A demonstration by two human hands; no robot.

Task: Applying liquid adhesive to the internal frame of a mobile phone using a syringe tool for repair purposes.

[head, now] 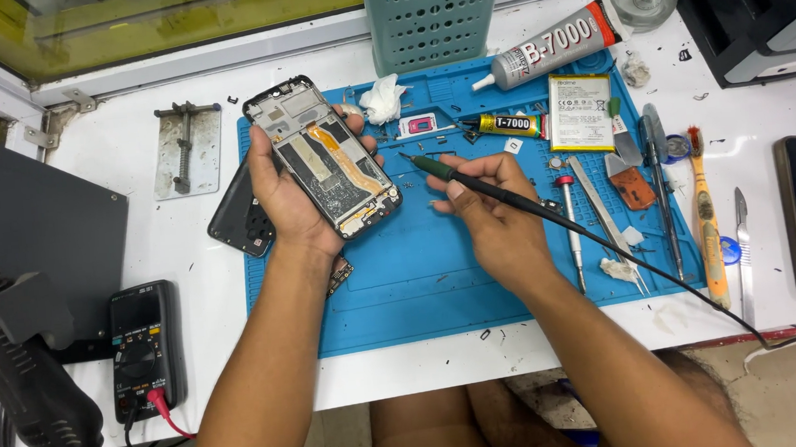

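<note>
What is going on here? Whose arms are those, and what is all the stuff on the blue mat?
You are looking down through one camera worn on a person's head, so the two bare arms are that person's own. The left hand holds an opened black phone frame with an orange ribbon strip inside, tilted up off the table. The right hand has a pen-like grip on a thin green-and-black tool with a long black cable, its tip pointing at the phone.

Below lies a blue rubber work mat on a white table. On the mat are a flat pale battery, a small yellow-and-black glue tube, metal tweezers and crumpled white tissue. A bigger grey glue tube lies at its top edge. At the left sits a black meter with a red lead.
</note>
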